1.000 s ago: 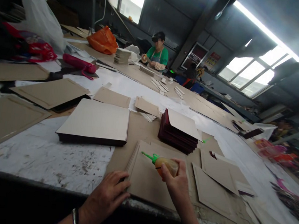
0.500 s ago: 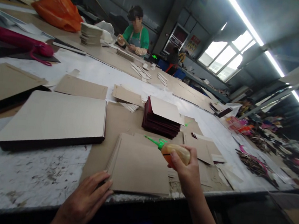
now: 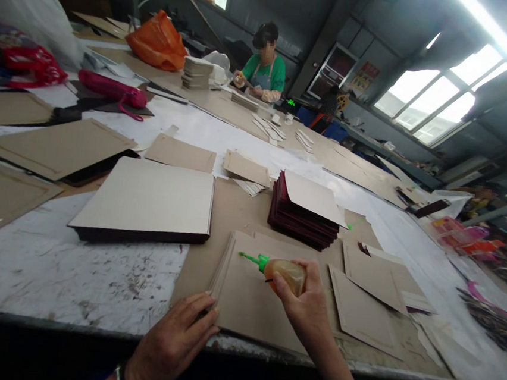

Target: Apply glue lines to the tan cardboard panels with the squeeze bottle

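Observation:
A squeeze bottle of amber glue with a green nozzle lies in my right hand, its fingers wrapped round the body. The nozzle tip points left, over the upper left part of a stack of greyish-brown cardboard sheets; I cannot tell whether it touches. My left hand rests at the lower left corner of that stack, fingers stretched out and fingertips against its edge. Behind the bottle stands a pile of dark maroon pieces topped by a pale board.
On the left is a thick pile of large boards, pale on top. Loose cardboard pieces lie to the right. A pink pouch and an orange bag sit farther back. Across the table a person in green handles something.
The view has turned left, so things appear farther right. My right hand has brought the glue bottle's nozzle lower over the cardboard stack. My left hand stays at the stack's corner.

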Action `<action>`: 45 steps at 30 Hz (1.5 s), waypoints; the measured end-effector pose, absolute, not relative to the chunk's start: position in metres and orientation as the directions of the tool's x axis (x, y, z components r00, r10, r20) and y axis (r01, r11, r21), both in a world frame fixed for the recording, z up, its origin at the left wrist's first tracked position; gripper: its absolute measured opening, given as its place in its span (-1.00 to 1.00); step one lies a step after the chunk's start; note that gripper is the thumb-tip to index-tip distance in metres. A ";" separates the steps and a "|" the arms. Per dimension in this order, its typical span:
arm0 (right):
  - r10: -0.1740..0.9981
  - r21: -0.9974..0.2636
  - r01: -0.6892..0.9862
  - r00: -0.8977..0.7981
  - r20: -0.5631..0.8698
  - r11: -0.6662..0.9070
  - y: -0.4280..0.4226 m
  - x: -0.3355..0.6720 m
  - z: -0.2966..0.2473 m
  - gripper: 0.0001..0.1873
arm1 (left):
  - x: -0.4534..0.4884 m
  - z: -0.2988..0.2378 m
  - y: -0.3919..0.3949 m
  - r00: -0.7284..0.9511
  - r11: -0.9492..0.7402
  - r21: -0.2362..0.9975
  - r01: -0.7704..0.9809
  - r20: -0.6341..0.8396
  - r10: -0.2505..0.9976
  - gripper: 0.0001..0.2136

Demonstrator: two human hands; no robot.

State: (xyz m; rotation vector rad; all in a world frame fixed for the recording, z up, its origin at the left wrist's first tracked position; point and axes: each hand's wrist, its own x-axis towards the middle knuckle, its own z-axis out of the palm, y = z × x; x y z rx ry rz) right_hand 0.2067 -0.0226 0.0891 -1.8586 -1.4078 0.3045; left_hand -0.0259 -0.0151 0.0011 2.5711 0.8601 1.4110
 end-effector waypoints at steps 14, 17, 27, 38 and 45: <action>0.930 -0.667 0.738 0.307 0.203 -0.098 -0.041 0.202 0.101 -0.70 | -0.026 -0.001 -0.016 0.413 -0.831 0.352 0.431 0.742 0.528 -0.84; 0.935 -0.679 0.724 0.313 0.164 -0.123 -0.054 0.199 0.103 -0.70 | -0.027 -0.001 -0.016 0.427 -0.833 0.350 0.428 0.734 0.528 -0.84; 0.952 -0.687 0.699 0.305 0.033 -0.200 -0.093 0.189 0.111 -0.70 | -0.028 -0.001 -0.017 0.423 -0.840 0.345 0.418 0.744 0.516 -0.84; 0.945 -0.670 0.703 0.327 0.007 -0.238 -0.119 0.198 0.105 -0.71 | -0.029 -0.001 -0.018 0.459 -0.868 0.290 0.403 0.756 0.466 -0.84; 0.882 -0.675 0.664 0.469 0.042 -0.321 -0.142 0.218 0.110 -0.70 | -0.030 -0.003 -0.017 0.489 -0.881 0.275 0.385 0.749 0.448 -0.82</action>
